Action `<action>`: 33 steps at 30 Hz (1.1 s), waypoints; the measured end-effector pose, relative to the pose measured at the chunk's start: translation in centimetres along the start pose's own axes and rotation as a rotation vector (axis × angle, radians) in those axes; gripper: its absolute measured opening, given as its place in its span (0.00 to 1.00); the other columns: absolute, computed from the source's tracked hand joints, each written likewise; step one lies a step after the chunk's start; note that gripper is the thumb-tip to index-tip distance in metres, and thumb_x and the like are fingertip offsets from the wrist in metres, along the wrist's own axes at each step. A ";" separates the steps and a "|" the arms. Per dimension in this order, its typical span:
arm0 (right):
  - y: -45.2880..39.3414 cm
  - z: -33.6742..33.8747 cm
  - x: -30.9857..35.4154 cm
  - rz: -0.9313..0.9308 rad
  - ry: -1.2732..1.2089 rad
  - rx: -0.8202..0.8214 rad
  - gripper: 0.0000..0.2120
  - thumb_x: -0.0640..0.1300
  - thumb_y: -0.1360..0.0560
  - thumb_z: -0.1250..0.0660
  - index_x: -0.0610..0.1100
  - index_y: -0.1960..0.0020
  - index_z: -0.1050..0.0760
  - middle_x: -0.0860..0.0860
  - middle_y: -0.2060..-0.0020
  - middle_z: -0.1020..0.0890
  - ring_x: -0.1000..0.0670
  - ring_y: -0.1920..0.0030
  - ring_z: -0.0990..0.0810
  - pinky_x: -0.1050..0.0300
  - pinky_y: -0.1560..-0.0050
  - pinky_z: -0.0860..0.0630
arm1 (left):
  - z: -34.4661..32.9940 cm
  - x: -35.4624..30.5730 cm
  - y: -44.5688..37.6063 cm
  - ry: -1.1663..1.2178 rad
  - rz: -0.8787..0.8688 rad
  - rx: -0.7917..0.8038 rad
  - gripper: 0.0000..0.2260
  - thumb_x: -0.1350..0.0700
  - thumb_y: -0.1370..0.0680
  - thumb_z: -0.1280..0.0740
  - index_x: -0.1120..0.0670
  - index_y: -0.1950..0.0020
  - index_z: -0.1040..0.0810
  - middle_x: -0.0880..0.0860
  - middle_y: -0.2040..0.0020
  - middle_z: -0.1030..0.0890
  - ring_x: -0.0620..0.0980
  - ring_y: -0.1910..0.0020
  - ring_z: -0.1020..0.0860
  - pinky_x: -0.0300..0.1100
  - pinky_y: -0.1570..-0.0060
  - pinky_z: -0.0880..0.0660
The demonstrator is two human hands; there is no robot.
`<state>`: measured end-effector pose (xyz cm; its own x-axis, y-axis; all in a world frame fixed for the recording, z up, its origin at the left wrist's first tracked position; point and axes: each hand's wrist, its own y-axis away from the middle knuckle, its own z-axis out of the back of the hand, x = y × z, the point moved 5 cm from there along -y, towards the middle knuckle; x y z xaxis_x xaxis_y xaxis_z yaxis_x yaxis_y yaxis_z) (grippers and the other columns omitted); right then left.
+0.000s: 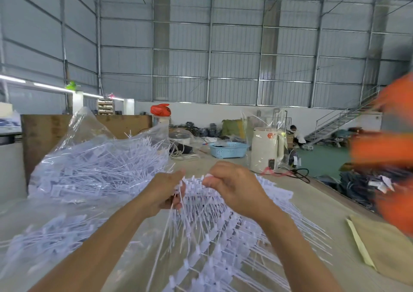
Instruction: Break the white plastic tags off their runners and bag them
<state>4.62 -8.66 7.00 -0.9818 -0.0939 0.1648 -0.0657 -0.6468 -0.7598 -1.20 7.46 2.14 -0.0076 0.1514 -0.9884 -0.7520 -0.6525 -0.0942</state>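
Tags (214, 220) pinched by both hands' fingers (207, 181)

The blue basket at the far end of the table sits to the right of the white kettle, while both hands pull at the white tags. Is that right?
Not quite. In the head view the blue basket sits to the left of the white kettle, not the right. The rest holds: the left hand and right hand both grip the white tags.

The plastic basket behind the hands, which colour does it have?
Light blue. The basket stands on the table, seen best in the head view.
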 end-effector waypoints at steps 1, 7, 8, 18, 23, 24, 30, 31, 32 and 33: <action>-0.3 0.2 -0.1 -0.031 -0.071 0.057 0.15 0.49 0.23 0.36 0.41 0.64 0.26 0.55 0.67 0.26 0.55 0.63 0.28 0.51 0.60 0.28 | 0.2 0.1 -0.1 0.045 0.002 -0.005 0.19 0.45 0.22 0.36 0.59 0.63 0.25 0.53 0.74 0.25 0.46 0.81 0.29 0.38 0.75 0.25; -0.7 -0.6 -1.1 -0.254 -0.255 0.254 0.10 0.47 0.31 0.26 0.54 0.63 0.28 0.57 0.59 0.21 0.56 0.55 0.22 0.58 0.50 0.25 | -1.6 -1.7 0.6 0.019 -0.127 0.083 0.13 0.47 0.23 0.34 0.56 0.57 0.20 0.50 0.73 0.21 0.45 0.78 0.27 0.38 0.73 0.24; -0.4 -1.0 -1.4 -0.282 -0.241 0.296 0.12 0.46 0.31 0.26 0.54 0.61 0.30 0.56 0.56 0.21 0.55 0.53 0.22 0.58 0.49 0.25 | -2.1 -1.9 0.9 -0.020 -0.152 0.106 0.10 0.49 0.23 0.34 0.54 0.57 0.19 0.50 0.73 0.22 0.44 0.78 0.27 0.37 0.73 0.25; 0.9 -0.6 -3.3 -0.356 0.071 0.274 0.18 0.47 0.32 0.25 0.48 0.54 0.35 0.56 0.63 0.28 0.54 0.62 0.29 0.62 0.66 0.37 | -3.7 -2.3 2.4 -0.246 -0.213 0.178 0.21 0.40 0.23 0.39 0.55 0.64 0.21 0.48 0.73 0.25 0.44 0.79 0.30 0.36 0.72 0.24; 1.2 -0.4 -2.7 -0.407 -0.109 0.293 0.26 0.41 0.31 0.25 0.52 0.43 0.39 0.52 0.51 0.28 0.53 0.48 0.28 0.63 0.52 0.32 | -3.4 -2.8 2.8 -0.392 -0.221 0.111 0.37 0.24 0.35 0.51 0.55 0.64 0.21 0.49 0.70 0.22 0.43 0.78 0.28 0.37 0.70 0.25; 1.1 -0.3 -2.3 -0.394 -0.124 0.300 0.28 0.41 0.31 0.26 0.51 0.40 0.39 0.52 0.51 0.28 0.54 0.50 0.27 0.65 0.54 0.32 | -3.4 -2.9 2.9 -0.434 -0.247 0.078 0.38 0.23 0.36 0.52 0.55 0.63 0.21 0.50 0.69 0.22 0.43 0.77 0.27 0.38 0.71 0.25; 0.7 -0.3 -1.0 -0.326 -0.153 0.275 0.29 0.37 0.32 0.26 0.52 0.41 0.40 0.56 0.52 0.29 0.61 0.53 0.27 0.75 0.63 0.31 | -4.3 -3.3 3.3 -0.579 -0.362 0.148 0.40 0.23 0.37 0.53 0.56 0.58 0.21 0.52 0.64 0.22 0.46 0.72 0.25 0.38 0.72 0.26; 0.7 -0.4 -1.0 -0.335 -0.170 0.267 0.30 0.36 0.32 0.26 0.51 0.40 0.40 0.55 0.51 0.29 0.57 0.51 0.25 0.73 0.62 0.31 | -4.6 -3.2 3.5 -0.555 -0.370 0.209 0.34 0.25 0.34 0.51 0.52 0.60 0.20 0.51 0.66 0.22 0.43 0.75 0.26 0.36 0.73 0.27; 0.7 -0.4 -1.0 -0.337 -0.160 0.258 0.30 0.37 0.32 0.26 0.51 0.39 0.39 0.55 0.51 0.30 0.55 0.51 0.25 0.72 0.62 0.31 | -4.9 -3.1 3.7 -0.528 -0.395 0.253 0.28 0.28 0.31 0.47 0.50 0.63 0.21 0.49 0.69 0.23 0.41 0.77 0.27 0.35 0.73 0.27; 0.9 -0.2 -1.2 -0.332 -0.112 0.249 0.28 0.39 0.32 0.25 0.50 0.39 0.37 0.55 0.51 0.31 0.55 0.52 0.26 0.71 0.61 0.32 | -5.0 -3.1 3.8 -0.515 -0.432 0.274 0.23 0.33 0.27 0.43 0.51 0.66 0.23 0.47 0.72 0.25 0.40 0.78 0.29 0.34 0.74 0.28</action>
<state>5.73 -8.95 6.01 -0.8885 0.0771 0.4524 -0.3159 -0.8178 -0.4811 -0.73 0.85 4.26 0.0694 0.7280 -0.6820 -0.8955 -0.2558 -0.3642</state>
